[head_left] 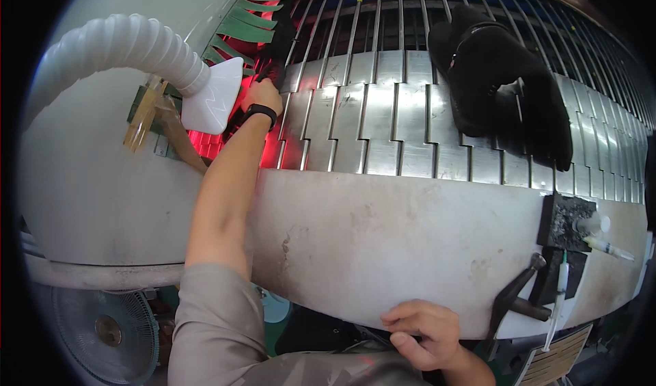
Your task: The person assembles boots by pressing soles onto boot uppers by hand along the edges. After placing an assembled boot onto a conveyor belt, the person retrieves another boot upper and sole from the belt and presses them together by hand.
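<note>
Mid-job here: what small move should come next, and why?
Perhaps ease the bare left hand back toward the stained, off-white worktable: it sits in red glare near the green strip curtain, where its grip can't be judged.

Conveyor slats [417,123], upper centre: bright metal, smooth, glossy. Corrugated hose [123,41], upper left: white plastic, ribbed. Worktop [383,242], lower centre: pale, smooth, stained. Black articles [471,71], upper right: cloth-like, matt. Block [564,215], right: black, rough. Sleeve [219,300], lower left: grey cloth, matt.
</note>
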Tool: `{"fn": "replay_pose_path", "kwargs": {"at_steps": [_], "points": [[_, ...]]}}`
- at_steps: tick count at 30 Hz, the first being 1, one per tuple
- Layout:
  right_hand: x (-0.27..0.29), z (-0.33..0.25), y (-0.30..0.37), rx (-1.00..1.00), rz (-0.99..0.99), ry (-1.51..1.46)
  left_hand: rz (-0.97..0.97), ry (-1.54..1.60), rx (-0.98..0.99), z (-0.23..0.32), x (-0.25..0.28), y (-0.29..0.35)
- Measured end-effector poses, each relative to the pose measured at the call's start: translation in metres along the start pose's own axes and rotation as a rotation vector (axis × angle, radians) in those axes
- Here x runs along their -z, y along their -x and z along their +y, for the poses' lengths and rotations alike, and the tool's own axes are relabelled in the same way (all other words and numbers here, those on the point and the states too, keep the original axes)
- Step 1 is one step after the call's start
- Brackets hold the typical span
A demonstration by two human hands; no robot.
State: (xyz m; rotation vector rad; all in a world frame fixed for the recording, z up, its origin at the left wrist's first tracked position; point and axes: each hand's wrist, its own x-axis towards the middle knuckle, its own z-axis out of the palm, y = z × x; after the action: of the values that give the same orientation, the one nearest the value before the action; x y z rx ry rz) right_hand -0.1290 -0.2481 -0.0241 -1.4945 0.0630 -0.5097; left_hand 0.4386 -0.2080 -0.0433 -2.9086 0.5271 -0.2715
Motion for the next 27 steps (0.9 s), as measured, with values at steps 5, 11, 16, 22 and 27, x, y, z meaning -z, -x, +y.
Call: {"fn": "replay_pose_path", "kwargs": {"at_steps": [5,11,16,22,27], "points": [[-0.007,-0.001,0.011,-0.089,0.131,-0.018,-0.016,0.349,-0.597,0.053,0.046,0.084],[-0.019,0.0,0.013,-0.124,0.203,-0.173,-0.327,0.364,-0.616,-0.008,0.05,0.091],[-0.022,0.005,0.018,-0.076,0.265,-0.151,0.127,0.211,-0.563,0.007,0.12,0.146],[-0.047,-0.011,-0.023,-0.139,0.629,-0.174,0.379,0.775,-0.68,-0.013,0.129,0.283],[-0.05,-0.05,-0.062,0.149,0.74,-0.175,0.466,0.918,-0.772,-0.004,0.117,0.359]]}}
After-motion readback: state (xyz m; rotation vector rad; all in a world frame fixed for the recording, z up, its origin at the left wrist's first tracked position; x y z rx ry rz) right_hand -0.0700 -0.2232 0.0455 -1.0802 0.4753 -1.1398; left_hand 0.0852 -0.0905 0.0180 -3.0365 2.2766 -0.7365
